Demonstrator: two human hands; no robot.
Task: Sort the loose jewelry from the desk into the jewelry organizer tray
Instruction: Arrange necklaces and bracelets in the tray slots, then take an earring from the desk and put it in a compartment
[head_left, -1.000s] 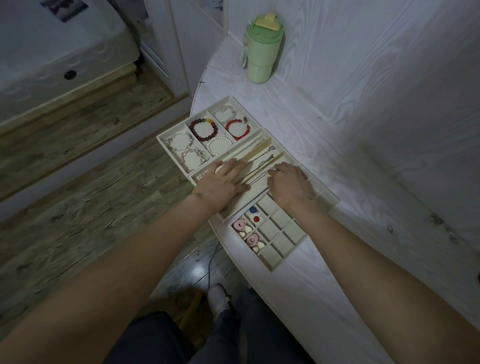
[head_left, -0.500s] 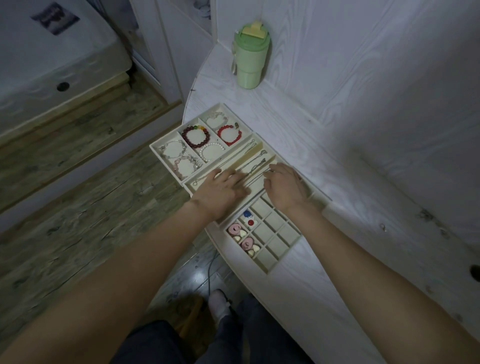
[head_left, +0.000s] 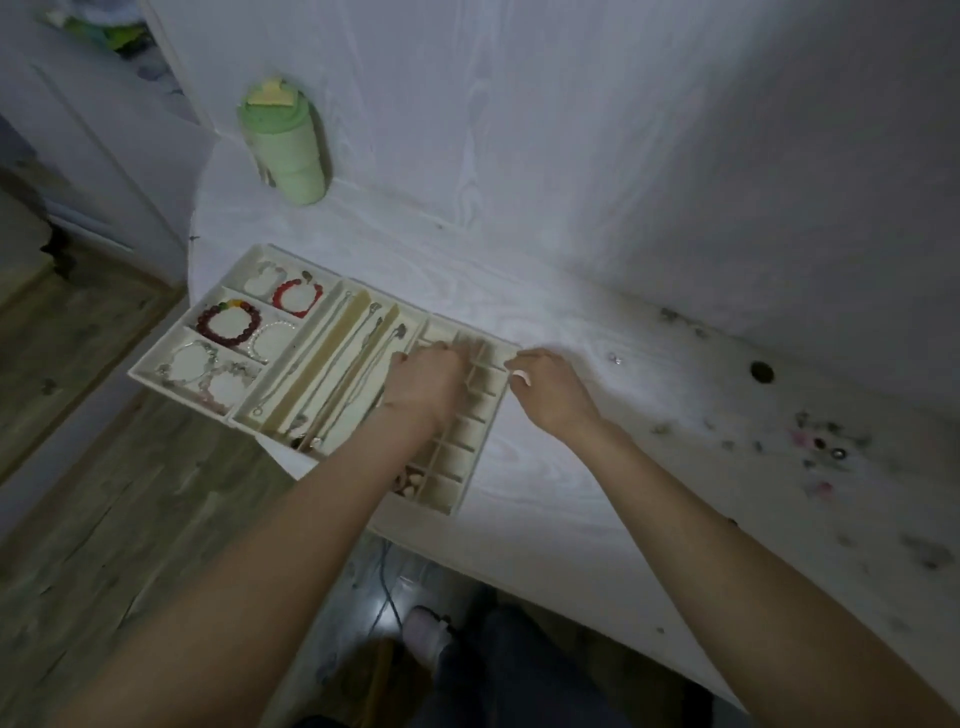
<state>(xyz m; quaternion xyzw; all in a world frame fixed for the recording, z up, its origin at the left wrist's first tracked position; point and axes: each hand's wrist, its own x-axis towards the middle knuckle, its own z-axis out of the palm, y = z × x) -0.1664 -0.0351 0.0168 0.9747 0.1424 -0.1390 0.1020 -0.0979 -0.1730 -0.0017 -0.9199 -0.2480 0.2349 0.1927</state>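
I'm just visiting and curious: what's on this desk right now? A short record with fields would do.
setting: white desk against a pale wall
organizer tray: bracelets in the far section, chains in long slots, small grid cells nearest the hands
left hand: over the grid cells, fingers curled
right hand: at the tray's right edge, pinching something small and pale
loose jewelry: scattered far right on the desk
green cup: by the wall

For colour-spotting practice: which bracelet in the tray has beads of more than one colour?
The dark red bracelet in the middle compartment: a few green and yellow beads sit at its top. The red one beside it is a single colour; the others are pale.
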